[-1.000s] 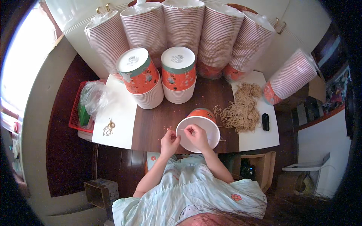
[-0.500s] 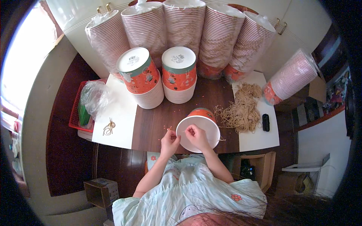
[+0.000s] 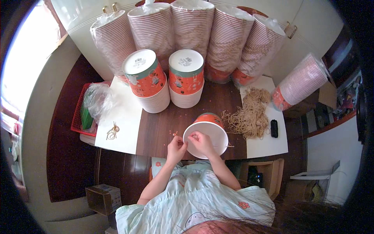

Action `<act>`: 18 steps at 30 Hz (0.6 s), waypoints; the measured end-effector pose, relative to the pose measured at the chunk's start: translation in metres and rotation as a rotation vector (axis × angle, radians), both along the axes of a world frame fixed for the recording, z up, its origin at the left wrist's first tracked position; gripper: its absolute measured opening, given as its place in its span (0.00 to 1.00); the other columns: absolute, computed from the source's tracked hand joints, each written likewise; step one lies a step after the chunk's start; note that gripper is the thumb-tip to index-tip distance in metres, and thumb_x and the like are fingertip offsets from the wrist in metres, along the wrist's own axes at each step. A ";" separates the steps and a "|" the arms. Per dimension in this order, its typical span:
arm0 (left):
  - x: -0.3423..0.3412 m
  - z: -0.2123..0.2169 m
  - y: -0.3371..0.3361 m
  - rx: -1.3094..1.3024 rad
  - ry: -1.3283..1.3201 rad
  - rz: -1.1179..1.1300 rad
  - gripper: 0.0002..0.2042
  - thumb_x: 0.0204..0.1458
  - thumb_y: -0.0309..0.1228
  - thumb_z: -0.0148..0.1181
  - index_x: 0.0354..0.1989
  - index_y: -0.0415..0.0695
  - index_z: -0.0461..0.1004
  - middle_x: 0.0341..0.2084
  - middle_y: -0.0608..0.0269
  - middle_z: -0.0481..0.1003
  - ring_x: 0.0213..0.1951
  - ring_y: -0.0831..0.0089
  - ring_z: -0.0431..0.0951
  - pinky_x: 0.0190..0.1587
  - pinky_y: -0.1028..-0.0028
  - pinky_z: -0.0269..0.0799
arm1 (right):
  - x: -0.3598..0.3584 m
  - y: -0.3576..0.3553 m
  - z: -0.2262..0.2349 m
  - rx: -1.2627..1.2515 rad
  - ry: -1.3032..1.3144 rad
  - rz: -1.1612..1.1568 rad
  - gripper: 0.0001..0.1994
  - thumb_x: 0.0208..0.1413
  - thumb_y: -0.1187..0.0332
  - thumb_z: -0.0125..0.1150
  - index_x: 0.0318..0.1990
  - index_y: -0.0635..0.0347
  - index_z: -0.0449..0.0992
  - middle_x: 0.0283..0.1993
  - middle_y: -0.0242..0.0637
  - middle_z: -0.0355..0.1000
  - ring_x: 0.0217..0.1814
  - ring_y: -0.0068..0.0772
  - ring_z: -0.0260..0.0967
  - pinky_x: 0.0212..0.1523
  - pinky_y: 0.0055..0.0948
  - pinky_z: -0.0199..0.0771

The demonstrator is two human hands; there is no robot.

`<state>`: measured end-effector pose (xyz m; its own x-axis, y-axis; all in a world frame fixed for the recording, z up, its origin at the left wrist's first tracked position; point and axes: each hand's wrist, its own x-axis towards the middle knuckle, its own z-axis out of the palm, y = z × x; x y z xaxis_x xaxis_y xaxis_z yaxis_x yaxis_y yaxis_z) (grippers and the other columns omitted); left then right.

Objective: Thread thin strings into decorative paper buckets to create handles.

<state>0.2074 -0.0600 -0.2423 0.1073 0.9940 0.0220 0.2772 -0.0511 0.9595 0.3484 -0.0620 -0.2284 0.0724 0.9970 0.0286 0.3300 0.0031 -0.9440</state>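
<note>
A paper bucket (image 3: 215, 133), white inside and orange outside, lies tipped on the table with its mouth toward me. My left hand (image 3: 177, 148) is at the left side of its rim, thumb and fingers pinched together. Inside the mouth, my right hand (image 3: 202, 143) is pinched too, its fingertips close to the same stretch of rim. Whatever sits between the fingertips is too small to make out. From the right side of the rim a short end of cord (image 3: 230, 146) sticks out. Small orange scraps (image 3: 175, 133) are scattered beside my left hand.
Two upside-down bucket stacks (image 3: 186, 84) stand ahead, with several tall plastic-wrapped stacks (image 3: 191, 31) behind. A heap of tan cord (image 3: 249, 117) and a black object (image 3: 274, 128) lie right. Left are a coiled cord (image 3: 113, 131), a plastic bag (image 3: 97, 99) and a red basket (image 3: 76, 117).
My right hand has shifted slightly left, bringing its fingertips nearer the left rim and my left hand. The left hand and the bucket have hardly moved.
</note>
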 end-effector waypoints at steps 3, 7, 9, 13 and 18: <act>0.001 0.002 0.000 -0.013 -0.020 0.006 0.09 0.44 0.28 0.58 0.26 0.37 0.66 0.21 0.57 0.73 0.26 0.75 0.75 0.29 0.76 0.70 | -0.001 0.000 0.008 0.046 -0.141 0.049 0.09 0.45 0.65 0.59 0.31 0.61 0.72 0.25 0.39 0.71 0.23 0.30 0.70 0.26 0.28 0.68; 0.001 -0.005 0.000 -0.010 -0.047 0.002 0.09 0.44 0.28 0.59 0.26 0.37 0.66 0.20 0.57 0.73 0.26 0.75 0.75 0.29 0.76 0.70 | -0.001 0.000 0.010 0.030 -0.160 0.064 0.09 0.44 0.66 0.59 0.31 0.61 0.72 0.26 0.38 0.71 0.25 0.31 0.70 0.27 0.29 0.69; 0.000 -0.008 0.000 0.004 -0.053 -0.004 0.09 0.44 0.28 0.59 0.26 0.37 0.66 0.21 0.57 0.73 0.26 0.75 0.75 0.29 0.76 0.70 | 0.000 -0.001 0.006 -0.013 -0.114 0.073 0.08 0.44 0.67 0.59 0.31 0.60 0.72 0.26 0.38 0.71 0.26 0.34 0.70 0.28 0.30 0.69; 0.000 -0.003 -0.002 -0.011 -0.051 -0.012 0.09 0.44 0.28 0.59 0.27 0.37 0.66 0.21 0.58 0.73 0.26 0.75 0.75 0.29 0.76 0.70 | 0.000 -0.003 0.004 0.031 -0.087 0.014 0.07 0.44 0.67 0.58 0.30 0.60 0.72 0.27 0.39 0.71 0.27 0.37 0.70 0.29 0.31 0.69; -0.001 -0.004 -0.003 -0.009 -0.032 -0.014 0.09 0.44 0.28 0.58 0.27 0.37 0.66 0.21 0.58 0.73 0.26 0.76 0.74 0.29 0.76 0.70 | 0.005 -0.004 0.007 0.058 -0.301 0.127 0.06 0.47 0.70 0.55 0.30 0.64 0.72 0.27 0.41 0.71 0.29 0.35 0.72 0.30 0.29 0.70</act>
